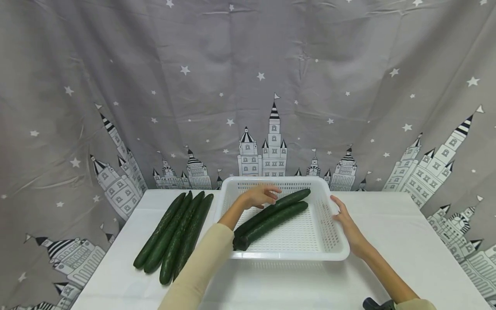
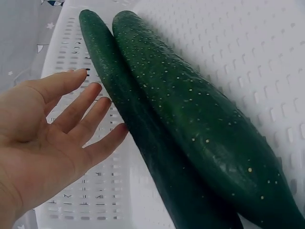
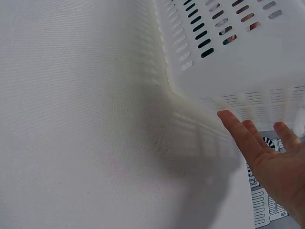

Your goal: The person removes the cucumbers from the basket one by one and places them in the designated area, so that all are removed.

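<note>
Two dark green cucumbers, an upper one (image 1: 290,199) and a lower one (image 1: 277,221), lie side by side and slanted in a white perforated plastic basket (image 1: 290,255). Over the upper cucumber is my left hand (image 1: 258,196), its fingers loosely spread and holding nothing. In the left wrist view the fingertips of that hand (image 2: 52,129) are right at the side of the nearer cucumber (image 2: 138,124). My right hand (image 1: 348,226) is at the basket's right side. The right wrist view shows its straight fingers (image 3: 240,136) against the outer wall.
Several more cucumbers (image 1: 191,230) lie in a slanted row on the white table (image 1: 391,232), left of the basket. Behind the table hangs a grey curtain (image 1: 201,94) printed with castles and stars. A dark strap or device (image 1: 377,304) is at the right wrist.
</note>
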The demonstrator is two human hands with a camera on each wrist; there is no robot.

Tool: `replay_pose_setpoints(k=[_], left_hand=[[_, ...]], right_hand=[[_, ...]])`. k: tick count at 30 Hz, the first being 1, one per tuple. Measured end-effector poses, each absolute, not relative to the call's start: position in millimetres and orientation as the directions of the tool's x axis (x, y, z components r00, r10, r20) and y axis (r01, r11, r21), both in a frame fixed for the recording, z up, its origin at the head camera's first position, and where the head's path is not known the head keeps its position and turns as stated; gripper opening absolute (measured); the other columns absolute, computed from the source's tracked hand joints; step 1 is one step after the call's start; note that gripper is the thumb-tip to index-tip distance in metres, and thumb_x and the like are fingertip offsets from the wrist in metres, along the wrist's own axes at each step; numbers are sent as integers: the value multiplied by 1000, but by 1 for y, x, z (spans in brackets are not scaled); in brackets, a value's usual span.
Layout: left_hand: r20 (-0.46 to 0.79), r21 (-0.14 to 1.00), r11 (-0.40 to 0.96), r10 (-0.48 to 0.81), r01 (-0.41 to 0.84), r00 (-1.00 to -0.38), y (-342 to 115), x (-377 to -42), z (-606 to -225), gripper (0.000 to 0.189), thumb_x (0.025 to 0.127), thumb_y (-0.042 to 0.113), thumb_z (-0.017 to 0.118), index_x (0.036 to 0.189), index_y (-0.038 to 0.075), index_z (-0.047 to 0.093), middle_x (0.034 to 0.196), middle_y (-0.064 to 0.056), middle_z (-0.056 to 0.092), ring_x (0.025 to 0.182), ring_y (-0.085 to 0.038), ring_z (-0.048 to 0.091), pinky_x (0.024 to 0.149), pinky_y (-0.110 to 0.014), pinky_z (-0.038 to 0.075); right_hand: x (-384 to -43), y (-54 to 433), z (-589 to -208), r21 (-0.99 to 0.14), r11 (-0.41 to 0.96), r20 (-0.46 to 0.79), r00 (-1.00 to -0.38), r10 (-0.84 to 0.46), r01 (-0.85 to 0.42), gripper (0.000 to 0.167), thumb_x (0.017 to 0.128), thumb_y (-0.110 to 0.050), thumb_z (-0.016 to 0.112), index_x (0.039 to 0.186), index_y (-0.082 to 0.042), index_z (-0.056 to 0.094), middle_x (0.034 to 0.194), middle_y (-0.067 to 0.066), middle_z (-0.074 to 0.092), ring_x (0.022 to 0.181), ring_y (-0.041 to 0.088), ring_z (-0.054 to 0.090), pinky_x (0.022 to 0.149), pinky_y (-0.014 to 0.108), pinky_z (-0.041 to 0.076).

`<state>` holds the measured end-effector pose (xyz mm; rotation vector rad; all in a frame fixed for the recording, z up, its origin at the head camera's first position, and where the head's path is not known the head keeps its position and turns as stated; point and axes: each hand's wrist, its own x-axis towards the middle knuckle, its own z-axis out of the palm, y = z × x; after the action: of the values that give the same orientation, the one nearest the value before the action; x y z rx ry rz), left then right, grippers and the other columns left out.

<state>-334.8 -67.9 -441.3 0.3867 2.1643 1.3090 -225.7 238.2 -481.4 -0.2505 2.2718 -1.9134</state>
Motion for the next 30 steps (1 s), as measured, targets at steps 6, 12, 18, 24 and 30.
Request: replay_pose_setpoints(k=[6, 12, 18, 24, 30], left_hand=[[-355, 859, 509, 505, -61, -787, -66, -336, -450, 48, 97, 4, 61, 144, 11, 54, 142, -13, 55, 127, -32, 52, 97, -55, 45], [-389, 830, 554, 494, -63, -778, -64, -337, -455, 49, 95, 5, 65, 142, 18, 57, 142, -16, 53, 125, -33, 54, 96, -51, 47], [-375, 823, 567, 495, -35, -784, -63, -337, -458, 52, 92, 3, 69, 141, 16, 58, 140, -18, 54, 123, -33, 55, 95, -48, 48], [-322, 803, 594, 499, 46, -805, -62, -337, -453, 50, 90, 2, 71, 138, 9, 61, 138, -16, 57, 128, -32, 52, 99, -45, 47], [-248, 823, 558, 523, 108, -815, -61, -337, -444, 47, 89, -1, 72, 134, 3, 63, 136, -15, 59, 128, -32, 53, 99, -41, 48]], right_hand=[[-227, 238, -483, -986, 166, -5, -972, -234, -35, 67, 101, -20, 28, 161, -21, -3, 162, 26, 0, 140, 57, 20, 99, 60, 41], [-226, 239, -484, -985, 169, 3, -971, -239, -44, 68, 100, -21, 28, 161, -22, -3, 163, 25, -1, 141, 56, 18, 101, 61, 39], [-226, 239, -484, -984, 172, -4, -972, -235, -37, 68, 100, -20, 28, 161, -22, -3, 163, 25, -2, 142, 55, 18, 102, 61, 37], [-227, 239, -483, -985, 169, -11, -973, -231, -29, 68, 100, -20, 28, 161, -21, -3, 163, 25, 0, 142, 55, 18, 103, 60, 36], [-227, 239, -483, -984, 177, -19, -974, -226, -22, 69, 100, -21, 28, 161, -21, -3, 163, 26, 1, 142, 54, 19, 103, 60, 36]])
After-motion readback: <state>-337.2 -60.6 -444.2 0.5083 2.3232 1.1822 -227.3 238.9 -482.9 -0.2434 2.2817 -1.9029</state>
